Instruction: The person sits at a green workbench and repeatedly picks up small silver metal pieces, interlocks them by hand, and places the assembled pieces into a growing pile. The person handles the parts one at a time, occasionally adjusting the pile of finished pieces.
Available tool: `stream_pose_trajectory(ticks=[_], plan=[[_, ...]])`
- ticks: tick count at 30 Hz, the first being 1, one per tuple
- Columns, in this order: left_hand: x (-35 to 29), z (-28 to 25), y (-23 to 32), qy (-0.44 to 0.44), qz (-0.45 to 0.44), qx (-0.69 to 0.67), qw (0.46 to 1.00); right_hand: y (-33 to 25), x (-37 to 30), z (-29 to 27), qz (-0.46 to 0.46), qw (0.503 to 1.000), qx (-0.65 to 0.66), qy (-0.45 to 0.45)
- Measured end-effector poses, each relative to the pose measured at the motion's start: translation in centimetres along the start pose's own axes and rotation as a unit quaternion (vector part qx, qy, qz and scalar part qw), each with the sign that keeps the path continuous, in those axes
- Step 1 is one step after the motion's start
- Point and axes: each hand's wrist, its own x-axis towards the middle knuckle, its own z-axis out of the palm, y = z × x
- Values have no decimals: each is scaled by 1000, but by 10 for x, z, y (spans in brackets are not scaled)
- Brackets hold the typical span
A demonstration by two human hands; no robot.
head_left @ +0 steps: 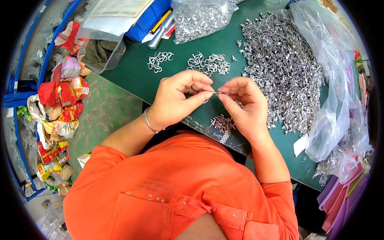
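Observation:
Over the front of the green table, my left hand (180,96) and my right hand (246,100) meet, thumb and finger of each pinched on a small silvery metal piece (216,93). The fingers mostly cover it, so its exact kind does not show. Just beyond my hands lie two small heaps of curved, hook-like metal pieces, a left heap (160,61) and a middle heap (210,64). Below my right hand is a little pile of short pinkish-grey metal pieces (222,123). A large mound of small folded metal parts (282,68) spreads to the right.
A clear bag of metal parts (202,20) stands at the back, beside a blue bin (149,22) and a metal-handled tool (161,31). Crumpled clear plastic (330,80) lies along the right edge. A clear tub with dark cloth (102,54) and a blue rack (50,44) are left.

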Motion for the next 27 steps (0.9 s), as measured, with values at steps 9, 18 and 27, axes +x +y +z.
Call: stream_pose_trajectory(ticks=[9, 18, 27], plan=[[1, -2, 2, -57, 31, 38, 997, 2, -5, -2, -153, 982, -105, 31], [1, 6, -5, -38, 31, -60, 997, 0, -6, -6, -142, 989, -38, 20], [-1, 15, -2, -38, 47, -106, 993, -5, -11, -10, -53, 995, 84, 12]])
